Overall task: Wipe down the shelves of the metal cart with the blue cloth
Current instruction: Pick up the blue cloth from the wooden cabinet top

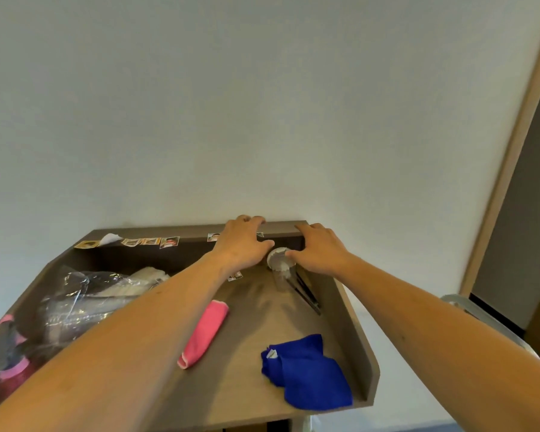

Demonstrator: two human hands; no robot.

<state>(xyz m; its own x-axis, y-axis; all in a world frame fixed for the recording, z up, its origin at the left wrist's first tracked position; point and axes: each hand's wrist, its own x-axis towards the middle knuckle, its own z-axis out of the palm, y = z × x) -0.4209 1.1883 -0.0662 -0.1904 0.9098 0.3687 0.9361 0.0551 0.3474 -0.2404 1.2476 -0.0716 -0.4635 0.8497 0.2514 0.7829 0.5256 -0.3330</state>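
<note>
Gripping the cart's back rim (281, 227) with curled fingers (245, 219) of both hands, probably repositioning it, blue cloth (309, 374) untouched behind.

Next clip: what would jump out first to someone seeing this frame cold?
Two bare forearms reach across a brown tray-like top, with the left hand and the right hand at its far rim, either side of a clear glass. The brightest spots are the blue cloth, lying crumpled and untouched at the near right corner, and a rolled pink cloth in the middle.
</note>
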